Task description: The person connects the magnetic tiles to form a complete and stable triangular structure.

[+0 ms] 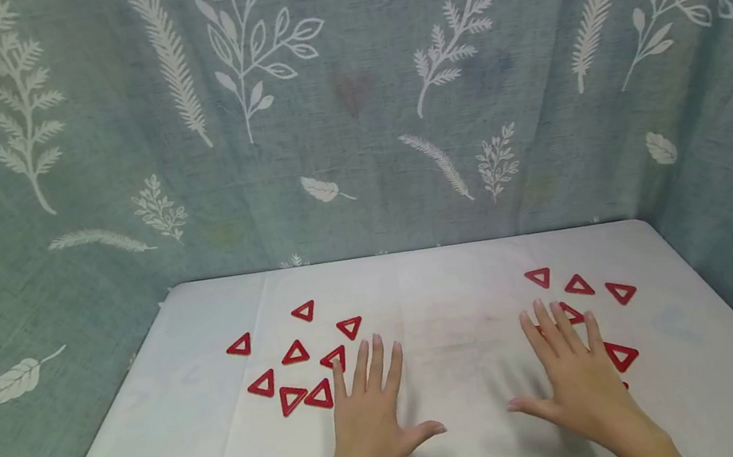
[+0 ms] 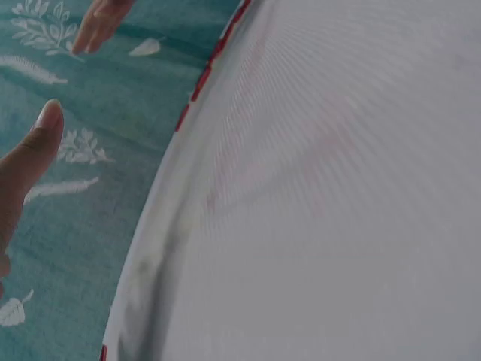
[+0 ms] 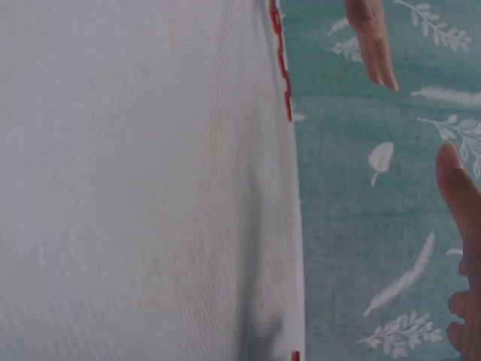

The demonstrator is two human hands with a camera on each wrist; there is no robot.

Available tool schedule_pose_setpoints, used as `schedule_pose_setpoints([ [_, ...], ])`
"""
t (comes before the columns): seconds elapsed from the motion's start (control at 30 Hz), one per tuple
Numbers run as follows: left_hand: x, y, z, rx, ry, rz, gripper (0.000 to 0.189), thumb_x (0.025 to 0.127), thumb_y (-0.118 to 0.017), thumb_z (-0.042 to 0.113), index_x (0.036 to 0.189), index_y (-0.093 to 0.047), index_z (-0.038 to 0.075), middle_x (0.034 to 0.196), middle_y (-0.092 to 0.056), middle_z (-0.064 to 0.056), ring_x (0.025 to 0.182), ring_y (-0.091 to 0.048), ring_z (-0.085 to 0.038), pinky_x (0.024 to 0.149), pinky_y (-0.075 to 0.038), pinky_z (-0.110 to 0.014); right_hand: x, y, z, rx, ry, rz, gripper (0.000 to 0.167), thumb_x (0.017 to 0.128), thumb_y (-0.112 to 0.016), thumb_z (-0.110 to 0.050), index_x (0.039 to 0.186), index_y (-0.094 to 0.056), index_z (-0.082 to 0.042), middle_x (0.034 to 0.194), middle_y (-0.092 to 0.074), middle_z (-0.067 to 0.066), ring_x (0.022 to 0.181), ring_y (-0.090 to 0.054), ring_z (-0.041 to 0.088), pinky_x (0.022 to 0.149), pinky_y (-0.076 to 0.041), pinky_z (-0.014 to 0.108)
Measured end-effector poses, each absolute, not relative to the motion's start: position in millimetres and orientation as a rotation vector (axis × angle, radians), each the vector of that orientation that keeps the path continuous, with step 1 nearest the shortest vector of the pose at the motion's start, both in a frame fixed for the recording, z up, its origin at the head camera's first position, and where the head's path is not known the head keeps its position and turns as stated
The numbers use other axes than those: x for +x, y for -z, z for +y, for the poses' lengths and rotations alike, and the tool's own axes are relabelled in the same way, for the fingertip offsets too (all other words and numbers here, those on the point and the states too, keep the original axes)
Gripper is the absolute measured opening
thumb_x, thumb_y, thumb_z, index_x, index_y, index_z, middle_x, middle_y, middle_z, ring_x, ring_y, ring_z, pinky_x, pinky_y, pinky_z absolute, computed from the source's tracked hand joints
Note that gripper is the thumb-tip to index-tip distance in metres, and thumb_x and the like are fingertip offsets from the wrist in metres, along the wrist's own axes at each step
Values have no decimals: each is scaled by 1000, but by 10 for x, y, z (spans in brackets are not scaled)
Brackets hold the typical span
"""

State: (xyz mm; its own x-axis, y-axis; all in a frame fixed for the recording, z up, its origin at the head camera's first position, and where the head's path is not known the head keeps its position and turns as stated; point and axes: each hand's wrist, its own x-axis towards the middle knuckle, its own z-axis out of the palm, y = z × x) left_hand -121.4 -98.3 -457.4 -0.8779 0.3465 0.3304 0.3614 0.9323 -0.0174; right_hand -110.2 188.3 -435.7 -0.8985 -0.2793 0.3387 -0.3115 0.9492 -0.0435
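Both hands hover palm down over a white table with fingers spread and nothing held. My left hand [image 1: 370,414] is beside the left group of red triangles; one fingertip overlaps a red triangle [image 1: 333,359] in the head view. My right hand [image 1: 578,383] covers part of the right group, where a red triangle [image 1: 622,355] shows at its outer side and another red triangle [image 1: 571,313] behind its fingers. In the left wrist view the left thumb [image 2: 34,150] points up; the right thumb [image 3: 460,188] shows likewise in the right wrist view.
Several more red triangular frames lie flat at left, among them a red triangle [image 1: 238,345] farthest out. At the far right is a red triangle [image 1: 620,292]. The white table [image 1: 474,437] ends at a green leaf-patterned cloth [image 1: 370,204] behind and at both sides.
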Motion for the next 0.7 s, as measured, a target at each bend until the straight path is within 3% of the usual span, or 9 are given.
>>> schedule_pose_setpoints([
  [0.27,-1167,4593,-1138,-531,200,-2599,105,68,-55,80,147,-35,15,151,-35,-10,139,-31,-30,106,-16,-63,-1110,4303,2086,539,-203,-2693,110,67,-70,-67,148,-28,-5,154,-23,18,144,-13,32,112,9,52],
  [0.47,-1188,4617,-1237,-549,410,-2375,101,76,-43,81,146,-35,9,150,-36,-10,136,-37,-29,112,-11,-56,-1116,4281,2251,595,-386,-2658,113,63,-81,-53,149,-25,-6,149,-33,19,143,-18,27,115,8,39],
  [0.63,-1186,4619,-1305,-570,650,-2306,101,74,-59,72,145,-35,4,148,-39,-9,136,-37,-20,116,-2,-42,-1098,4303,2310,573,-582,-2649,118,56,-88,-43,150,-24,-13,149,-37,14,141,-25,20,115,2,26],
  [0.7,-1179,4606,-1325,-560,772,-2311,104,70,-69,66,146,-33,4,148,-40,-9,134,-40,-22,116,-5,-41,-1084,4313,2321,548,-679,-2645,118,54,-90,-39,151,-25,-16,147,-39,14,138,-30,22,115,-6,29],
])
